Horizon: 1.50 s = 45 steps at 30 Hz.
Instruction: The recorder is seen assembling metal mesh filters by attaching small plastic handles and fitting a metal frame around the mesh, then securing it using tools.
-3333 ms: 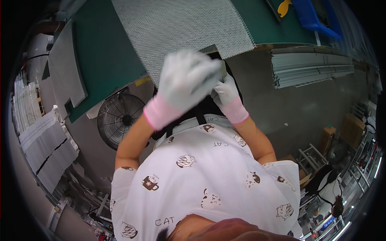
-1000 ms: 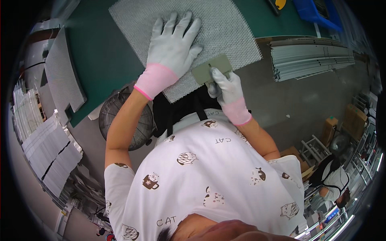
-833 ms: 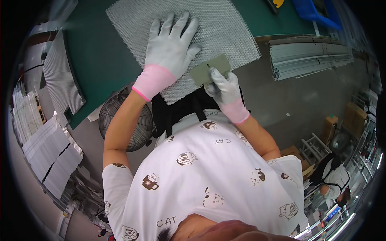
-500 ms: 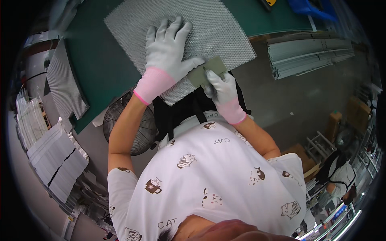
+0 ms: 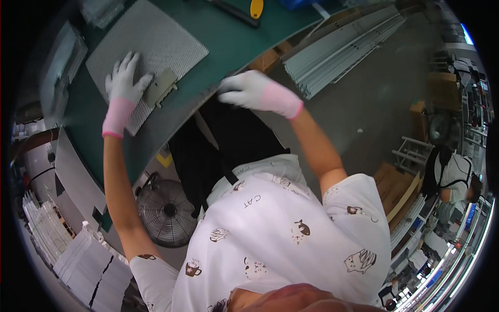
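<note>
A green work table [image 5: 228, 47] fills the upper part of the view, and on it a grey mesh sheet [image 5: 156, 41] is laid flat, its near corner overhanging toward the table's edge. The sheet is pinned by the left hand [image 5: 123, 86], which is pressed on it palm down with gloved fingers spread and nothing grasped, apparently so that it does not slide. Just beside that hand's thumb a small grey-green notched plate [image 5: 160, 88] is left lying loose on the mesh. The right hand [image 5: 248, 89] is held over the table's near edge, well apart from the plate, its fingers loosely curled and released; whether the edge is touched cannot be told. A yellow-handled tool [image 5: 255, 8] is seen at the far side of the table. Compared with half a second earlier, the plate is no longer gripped by the right hand, which has been drawn away to the right, while the left hand is kept on the mesh.
</note>
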Available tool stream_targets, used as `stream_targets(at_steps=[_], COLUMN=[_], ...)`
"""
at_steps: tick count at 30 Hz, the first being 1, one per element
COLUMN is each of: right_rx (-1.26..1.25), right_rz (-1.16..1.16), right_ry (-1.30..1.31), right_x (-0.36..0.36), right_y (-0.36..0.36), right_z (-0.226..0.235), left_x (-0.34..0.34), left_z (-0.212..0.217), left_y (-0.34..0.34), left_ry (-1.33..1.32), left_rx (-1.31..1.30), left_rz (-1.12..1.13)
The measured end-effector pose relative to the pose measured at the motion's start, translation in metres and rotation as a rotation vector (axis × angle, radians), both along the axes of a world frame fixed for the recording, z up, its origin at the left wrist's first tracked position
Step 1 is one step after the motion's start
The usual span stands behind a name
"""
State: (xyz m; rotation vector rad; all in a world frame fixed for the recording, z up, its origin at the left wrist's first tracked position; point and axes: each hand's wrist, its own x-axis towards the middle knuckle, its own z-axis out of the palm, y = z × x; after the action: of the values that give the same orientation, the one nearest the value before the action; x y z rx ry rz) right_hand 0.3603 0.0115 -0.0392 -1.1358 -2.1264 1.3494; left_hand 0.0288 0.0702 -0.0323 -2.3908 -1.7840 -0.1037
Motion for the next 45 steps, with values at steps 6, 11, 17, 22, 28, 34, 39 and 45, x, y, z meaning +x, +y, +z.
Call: stream_targets(at_steps=[6,11,17,22,28,34,39,45], right_rx=[0.12,0.124,0.154,0.829,1.109,0.931,0.721,0.332], right_rz=[-0.378,-0.165,-0.03,-0.352,-0.221,-0.389,-0.572,-1.289], right_ry=[-1.148,-0.992,-0.761,-0.671,-0.493,-0.144,0.228,-0.097], right_x=[0.163,0.168,0.19,0.193,0.05,0.022,0.012,0.019], right_y=[0.001,-0.001,0.0,-0.014,-0.073,-0.093,-0.11,-0.104], right_z=[-0.079,-0.08,-0.097,-0.06,0.006,-0.026,-0.048,-0.141], left_x=[0.039,0.035,0.044,0.083,0.199,0.221,0.207,0.209], left_z=[0.014,0.0,-0.001,0.022,0.015,-0.014,-0.03,-0.081], left_y=[-0.07,-0.08,-0.11,-0.159,-0.193,-0.177,-0.175,-0.159], left_ry=[-0.052,0.025,-0.217,-0.575,-1.643,-1.946,-1.848,-1.089], left_rx=[0.041,0.242,0.368,0.336,-0.478,-0.398,-0.524,-0.32], left_rz=[-0.007,0.034,-0.073,-0.213,-0.039,0.284,0.295,0.136])
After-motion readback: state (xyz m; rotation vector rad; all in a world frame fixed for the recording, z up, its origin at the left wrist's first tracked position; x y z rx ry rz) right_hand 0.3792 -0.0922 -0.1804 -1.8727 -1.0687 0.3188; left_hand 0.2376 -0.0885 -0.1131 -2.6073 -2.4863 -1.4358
